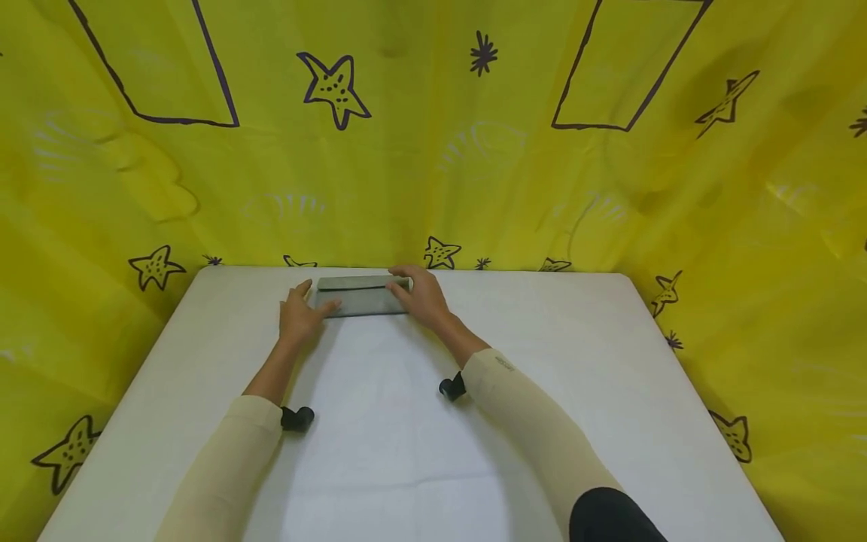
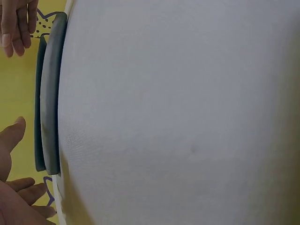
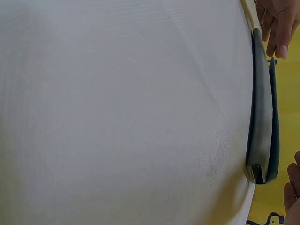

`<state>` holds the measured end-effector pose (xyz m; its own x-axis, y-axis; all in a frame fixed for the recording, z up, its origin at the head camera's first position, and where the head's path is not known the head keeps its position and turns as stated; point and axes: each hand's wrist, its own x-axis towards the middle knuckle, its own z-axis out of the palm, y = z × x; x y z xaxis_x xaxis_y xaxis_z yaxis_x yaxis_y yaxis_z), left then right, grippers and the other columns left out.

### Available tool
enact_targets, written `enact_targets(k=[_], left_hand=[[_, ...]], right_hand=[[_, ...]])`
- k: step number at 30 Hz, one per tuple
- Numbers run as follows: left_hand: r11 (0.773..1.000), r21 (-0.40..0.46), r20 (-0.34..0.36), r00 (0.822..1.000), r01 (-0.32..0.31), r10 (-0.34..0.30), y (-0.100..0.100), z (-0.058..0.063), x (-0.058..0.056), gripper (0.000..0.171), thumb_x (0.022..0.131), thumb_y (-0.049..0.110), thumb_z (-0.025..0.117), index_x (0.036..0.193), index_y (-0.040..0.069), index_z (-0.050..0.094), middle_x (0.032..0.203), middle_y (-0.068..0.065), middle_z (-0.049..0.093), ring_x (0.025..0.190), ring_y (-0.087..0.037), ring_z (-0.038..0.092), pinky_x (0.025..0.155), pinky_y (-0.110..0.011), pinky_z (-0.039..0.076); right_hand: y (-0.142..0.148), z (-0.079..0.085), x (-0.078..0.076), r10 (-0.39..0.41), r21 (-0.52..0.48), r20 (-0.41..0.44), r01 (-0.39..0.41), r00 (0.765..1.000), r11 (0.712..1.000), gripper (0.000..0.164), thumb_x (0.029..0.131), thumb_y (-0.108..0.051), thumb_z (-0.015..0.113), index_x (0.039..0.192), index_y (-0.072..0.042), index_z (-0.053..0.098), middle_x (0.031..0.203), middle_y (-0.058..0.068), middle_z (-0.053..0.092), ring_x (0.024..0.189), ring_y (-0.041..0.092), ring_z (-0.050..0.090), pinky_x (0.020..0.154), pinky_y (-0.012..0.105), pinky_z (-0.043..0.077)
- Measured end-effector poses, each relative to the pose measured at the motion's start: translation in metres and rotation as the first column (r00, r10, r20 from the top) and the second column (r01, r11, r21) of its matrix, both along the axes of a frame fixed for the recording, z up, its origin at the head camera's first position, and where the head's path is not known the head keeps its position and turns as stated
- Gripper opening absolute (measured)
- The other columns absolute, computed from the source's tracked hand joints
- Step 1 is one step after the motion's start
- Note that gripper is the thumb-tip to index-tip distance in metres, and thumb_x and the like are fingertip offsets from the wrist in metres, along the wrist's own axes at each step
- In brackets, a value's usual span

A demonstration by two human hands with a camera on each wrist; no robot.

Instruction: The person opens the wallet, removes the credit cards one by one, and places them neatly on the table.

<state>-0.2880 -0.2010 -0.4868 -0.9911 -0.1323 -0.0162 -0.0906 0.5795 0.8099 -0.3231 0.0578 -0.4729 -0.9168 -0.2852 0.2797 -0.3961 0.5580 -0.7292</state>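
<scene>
left hand (image 1: 301, 317): released, fingers spread | right hand (image 1: 423, 296): released, light touch hard to tell | grey folded case (image 1: 362, 302): between the hands, on the white surface (image 1: 393, 421), flap (image 1: 352, 283) slightly raised

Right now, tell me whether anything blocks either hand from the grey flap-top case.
Nothing visible does. The left hand is at the left end of the grey flap-top case and the right hand at its right end, with no other object between; whether either touches it is unclear.
</scene>
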Motion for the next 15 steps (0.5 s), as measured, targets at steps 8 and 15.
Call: enact_targets(k=[8,15], left_hand=[[0.999,-0.026,-0.007,1.0,0.024,-0.025,0.001,-0.001,-0.002,0.084,0.101,0.028,0.074,0.16,-0.011,0.029,0.162,-0.033,0.033,0.158,-0.047,0.008,0.126,-0.052,-0.007],[0.998,-0.05,-0.008,0.999,0.043,-0.044,0.003,-0.003,-0.003,0.086,0.098,0.026,0.077,0.158,-0.013,0.03,0.159,-0.034,0.037,0.157,-0.047,0.008,0.126,-0.052,-0.007]], right_hand=[[-0.005,-0.001,-0.007,-0.023,0.012,0.072,0.023,0.997,1.0,0.04,0.102,-0.023,0.073,0.137,-0.005,0.067,0.137,0.012,0.066,0.131,0.028,0.059,0.11,0.041,0.046],[-0.013,-0.003,-0.016,-0.032,0.096,0.088,0.023,0.996,0.995,0.041,0.103,-0.025,0.073,0.139,-0.008,0.067,0.141,0.01,0.065,0.136,0.026,0.056,0.112,0.039,0.045]])
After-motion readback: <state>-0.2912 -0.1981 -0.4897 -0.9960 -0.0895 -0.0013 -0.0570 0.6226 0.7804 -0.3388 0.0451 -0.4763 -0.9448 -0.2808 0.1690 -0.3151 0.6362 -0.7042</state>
